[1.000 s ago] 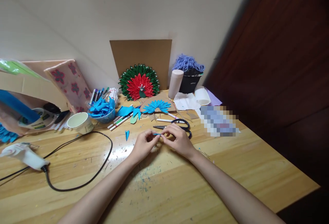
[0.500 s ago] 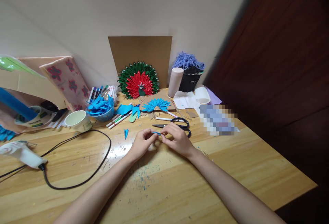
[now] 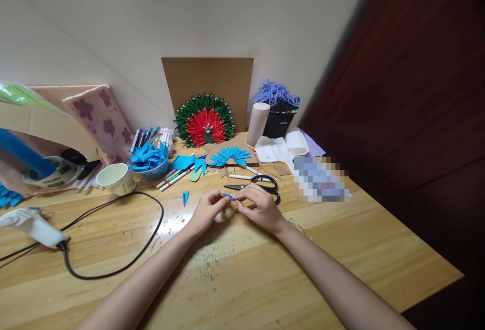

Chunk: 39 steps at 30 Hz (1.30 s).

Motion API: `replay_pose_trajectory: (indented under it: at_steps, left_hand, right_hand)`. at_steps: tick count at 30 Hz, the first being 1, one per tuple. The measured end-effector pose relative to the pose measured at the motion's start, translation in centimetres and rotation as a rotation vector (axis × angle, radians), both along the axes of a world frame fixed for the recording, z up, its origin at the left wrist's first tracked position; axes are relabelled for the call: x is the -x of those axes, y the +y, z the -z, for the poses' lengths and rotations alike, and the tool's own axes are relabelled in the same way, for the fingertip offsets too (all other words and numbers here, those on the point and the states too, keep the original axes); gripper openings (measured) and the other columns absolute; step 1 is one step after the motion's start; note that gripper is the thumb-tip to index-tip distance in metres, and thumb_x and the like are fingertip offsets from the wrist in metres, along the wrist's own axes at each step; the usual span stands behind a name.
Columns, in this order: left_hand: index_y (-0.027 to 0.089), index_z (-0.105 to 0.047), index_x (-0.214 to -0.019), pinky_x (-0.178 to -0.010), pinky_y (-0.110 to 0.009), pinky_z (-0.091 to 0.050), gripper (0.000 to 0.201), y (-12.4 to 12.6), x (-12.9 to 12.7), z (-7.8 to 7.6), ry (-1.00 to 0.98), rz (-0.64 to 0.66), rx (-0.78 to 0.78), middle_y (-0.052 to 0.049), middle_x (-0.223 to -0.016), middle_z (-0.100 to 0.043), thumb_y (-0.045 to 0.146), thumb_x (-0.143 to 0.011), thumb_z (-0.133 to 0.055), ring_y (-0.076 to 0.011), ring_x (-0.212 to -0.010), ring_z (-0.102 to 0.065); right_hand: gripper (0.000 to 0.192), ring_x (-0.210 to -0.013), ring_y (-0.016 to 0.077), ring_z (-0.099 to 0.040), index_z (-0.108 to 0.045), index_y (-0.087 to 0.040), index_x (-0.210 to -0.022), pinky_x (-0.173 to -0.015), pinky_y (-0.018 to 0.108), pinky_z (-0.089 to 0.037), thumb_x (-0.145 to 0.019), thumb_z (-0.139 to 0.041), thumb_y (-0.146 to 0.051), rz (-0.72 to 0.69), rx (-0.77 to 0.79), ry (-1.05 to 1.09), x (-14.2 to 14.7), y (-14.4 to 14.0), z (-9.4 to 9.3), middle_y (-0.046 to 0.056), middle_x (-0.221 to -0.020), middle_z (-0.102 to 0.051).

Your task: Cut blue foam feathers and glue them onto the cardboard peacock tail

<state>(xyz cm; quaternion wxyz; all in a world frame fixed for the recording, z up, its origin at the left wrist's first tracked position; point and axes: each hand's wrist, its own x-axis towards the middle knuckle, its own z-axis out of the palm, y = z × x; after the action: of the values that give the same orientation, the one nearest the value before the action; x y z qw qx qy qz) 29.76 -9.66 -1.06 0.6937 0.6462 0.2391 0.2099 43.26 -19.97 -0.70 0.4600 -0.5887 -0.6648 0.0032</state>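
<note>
At the centre of the frame we see a small strip of bright blue paper (image 3: pixel 229 196), pinched at its two ends between our fingertips just above the wooden table (image 3: pixel 265 269). Our left hand (image 3: pixel 207 209) is curled narrow, thumb and forefinger closed on the strip's left end; our right hand (image 3: pixel 259 207) is likewise closed on its right end, its other fingers folded under. The two hands nearly touch.

Just behind the right hand lies a pair of black-handled scissors (image 3: pixel 257 184), and beside them a white marker pen (image 3: pixel 242 177). Left of the left hand a small folded blue paper petal (image 3: pixel 185 197) lies alone on the table. Further up the frame sits a half-made fan of blue paper petals on brown card (image 3: pixel 230 155), and behind it, leaning on a brown cardboard sheet (image 3: pixel 208 80), a finished round fan of green and red petals (image 3: pixel 205 121).

Towards the left centre we find a blue bowl heaped with blue paper pieces (image 3: pixel 149 160), a row of coloured marker pens (image 3: pixel 151 137) and a pale paper cup (image 3: pixel 115 178). At the far left lies a white glue gun (image 3: pixel 32 224), its black cable (image 3: pixel 125 264) looping across the table. In the upper middle right stand a cream cylinder (image 3: pixel 258 123) and a black pot of lilac yarn (image 3: pixel 278 107).
</note>
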Motion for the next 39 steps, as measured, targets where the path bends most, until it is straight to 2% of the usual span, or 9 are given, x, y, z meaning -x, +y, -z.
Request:
replay_pose_trajectory:
  at_steps: [8, 13, 20, 25, 31, 39]
  left_hand:
    - [0.015, -0.054, -0.065, -0.053, -0.020, -0.033, 0.018, 0.06, 0.07, 0.24, -0.009, 0.026, 0.000, 0.004, -0.053, -0.050, 0.029, -0.076, -0.055, -0.0077, -0.051, -0.044]
    - [0.014, -0.053, -0.062, -0.055, -0.021, -0.034, 0.024, 0.15, 0.10, 0.19, 0.009, 0.024, -0.048, 0.004, -0.051, -0.045, 0.033, -0.078, -0.054, -0.0081, -0.050, -0.044]
    - [0.013, -0.058, -0.071, -0.052, -0.020, -0.035, 0.023, 0.13, 0.03, 0.45, 0.015, 0.017, -0.046, 0.001, -0.059, -0.053, 0.036, -0.074, -0.059, -0.0081, -0.053, -0.046]
    - [0.013, -0.058, -0.070, -0.050, -0.019, -0.035, 0.023, 0.15, -0.07, 0.51, 0.009, -0.008, -0.014, 0.001, -0.059, -0.056, 0.036, -0.072, -0.062, -0.0074, -0.051, -0.046]
    - [0.013, -0.058, -0.074, -0.048, -0.019, -0.035, 0.026, 0.05, -0.12, 0.70, 0.017, -0.026, -0.013, 0.001, -0.058, -0.057, 0.038, -0.073, -0.061, -0.0072, -0.048, -0.047]
    - [0.012, -0.060, -0.075, -0.047, -0.020, -0.035, 0.028, -0.25, -0.14, 0.44, 0.063, -0.064, -0.098, -0.001, -0.059, -0.058, 0.040, -0.071, -0.062, -0.0082, -0.048, -0.049]
  right_hand:
    - [0.012, -0.072, 0.0160, -0.059, -0.063, -0.018, -0.082, -0.068, 0.030, -0.048, -0.078, -0.054, -0.012, -0.019, -0.057, -0.064, -0.29, 0.12, 0.14, 0.004, -0.074, -0.067]
    - [0.013, -0.073, 0.0162, -0.058, -0.061, -0.018, -0.086, -0.069, 0.030, -0.049, -0.080, -0.052, -0.011, -0.057, -0.073, -0.154, -0.31, 0.16, -0.03, 0.004, -0.075, -0.067]
    - [0.013, -0.073, 0.0166, -0.057, -0.061, -0.018, -0.086, -0.068, 0.030, -0.047, -0.082, -0.051, -0.012, -0.081, -0.020, -0.192, -0.45, 0.06, 0.17, 0.005, -0.075, -0.066]
    - [0.008, -0.074, 0.0167, -0.059, -0.063, -0.020, -0.083, -0.070, 0.031, -0.048, -0.080, -0.056, -0.017, -0.049, 0.017, -0.016, -0.22, -0.07, -0.23, 0.004, -0.077, -0.067]
    - [0.012, -0.069, 0.0141, -0.061, -0.064, -0.019, -0.085, -0.060, 0.024, -0.051, -0.078, -0.057, -0.025, 0.069, 0.231, 0.396, 0.19, 0.04, -0.03, 0.004, -0.083, -0.065]
    - [0.013, -0.066, 0.0140, -0.060, -0.061, -0.017, -0.078, -0.062, 0.025, -0.050, -0.079, -0.056, -0.028, 0.057, 0.305, 0.511, 0.25, 0.27, 0.30, 0.003, -0.074, -0.064]
